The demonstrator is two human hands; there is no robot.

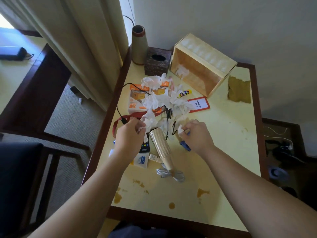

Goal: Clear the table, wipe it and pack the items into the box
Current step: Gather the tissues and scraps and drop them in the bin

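Observation:
A pale table [223, 152] with a dark wood rim carries a heap of crumpled white tissues [163, 100] over orange charger boxes [137, 98]. My left hand [128, 133] grips a crumpled tissue at the heap's near edge. My right hand [197, 134] pinches a small tissue scrap [180, 130]. Between the hands lies a stack of paper cups [160, 146] on its side. An open cardboard box [202, 66] lies on its side at the back with tissue inside. A brownish cloth [239, 91] sits at the back right.
Brown spills [202, 192] stain the near tabletop. A white cable [171, 175], remote [145, 146], sachet [141, 161], blue object [185, 146], red-framed card [199, 104], glue stick [185, 93], black cables, red lanyard, dark tissue holder [157, 60] and vase [139, 43] are around. A chair stands at left.

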